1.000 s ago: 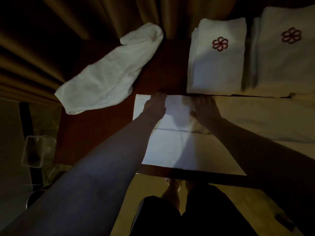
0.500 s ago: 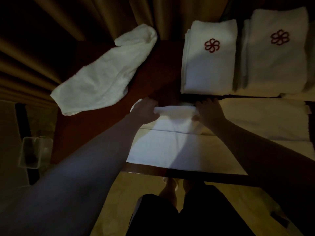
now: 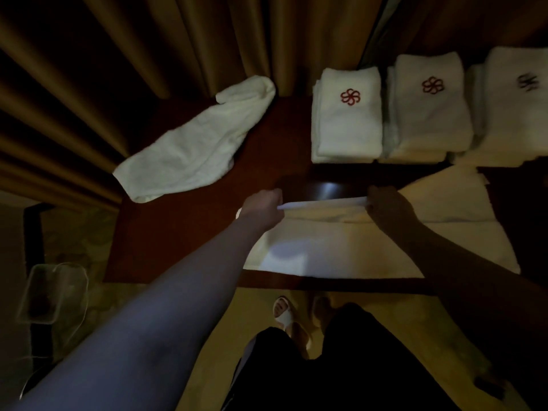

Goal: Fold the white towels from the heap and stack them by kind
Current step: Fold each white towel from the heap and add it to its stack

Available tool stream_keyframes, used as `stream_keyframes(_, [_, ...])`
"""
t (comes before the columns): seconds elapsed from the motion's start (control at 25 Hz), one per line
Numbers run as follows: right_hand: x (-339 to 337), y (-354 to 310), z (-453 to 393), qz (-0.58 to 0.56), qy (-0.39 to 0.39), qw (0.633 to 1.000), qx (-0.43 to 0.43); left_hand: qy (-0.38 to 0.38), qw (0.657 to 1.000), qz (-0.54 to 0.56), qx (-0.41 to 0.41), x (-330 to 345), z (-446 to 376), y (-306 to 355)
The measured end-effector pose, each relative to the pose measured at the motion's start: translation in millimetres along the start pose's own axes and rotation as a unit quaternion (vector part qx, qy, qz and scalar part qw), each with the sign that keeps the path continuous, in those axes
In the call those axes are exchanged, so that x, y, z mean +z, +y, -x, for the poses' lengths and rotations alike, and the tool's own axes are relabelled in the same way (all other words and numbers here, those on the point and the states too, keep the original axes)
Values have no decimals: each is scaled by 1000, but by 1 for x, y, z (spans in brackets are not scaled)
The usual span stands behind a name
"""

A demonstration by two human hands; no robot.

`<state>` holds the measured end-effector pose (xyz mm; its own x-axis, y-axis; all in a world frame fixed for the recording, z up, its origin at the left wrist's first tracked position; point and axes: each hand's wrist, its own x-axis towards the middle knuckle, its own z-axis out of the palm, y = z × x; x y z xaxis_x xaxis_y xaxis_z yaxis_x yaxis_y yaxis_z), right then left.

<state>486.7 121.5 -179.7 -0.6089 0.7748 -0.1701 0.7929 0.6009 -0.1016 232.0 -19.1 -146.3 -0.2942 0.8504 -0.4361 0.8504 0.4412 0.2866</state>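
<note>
Both hands, the left hand [image 3: 262,207] and right hand [image 3: 387,204], have lifted the towel's [image 3: 341,247] far edge toward the person.

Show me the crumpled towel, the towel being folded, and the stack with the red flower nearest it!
Crumpled towel [image 3: 192,146], head view, on its middle.
Towel being folded [image 3: 341,247], head view, on its flat near part.
Red-flower stack [image 3: 347,129], head view, on the top towel, below the flower.

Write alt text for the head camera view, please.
Both hands, left hand and right hand, pinch the far edge of a white towel spread on a dark wooden table. Three folded towel stacks sit beyond; a loose towel lies left.
</note>
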Motion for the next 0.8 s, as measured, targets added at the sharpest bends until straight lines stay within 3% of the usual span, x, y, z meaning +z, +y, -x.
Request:
stream_keyframes(0.12, [-4, -9, 36, -22, 54, 998, 21, 7, 1000, -3, -1, 8, 28, 4])
stream_keyframes(0.24, [9, -17, 73, -31, 40, 998, 36, 12, 1000, 4, -11, 28, 55, 2])
stream_keyframes(0.36, [37, -15, 101, -26, -23, 999, 20, 4, 1000, 1, -23, 56, 71, -6])
stream_keyframes(0.52, [69, -2, 118, -11, -150, 988, -43, -63, 995, -58, -59, 94, 80, -11])
stream_keyframes(0.64, [75, 6, 124, -39, -197, 978, -56, -78, 991, -104, -25, 121, 82, 5])
stream_keyframes(0.8, [66, 29, 119, 5, -139, 988, -64, -18, 992, -82, 94, 147, 71, 70])
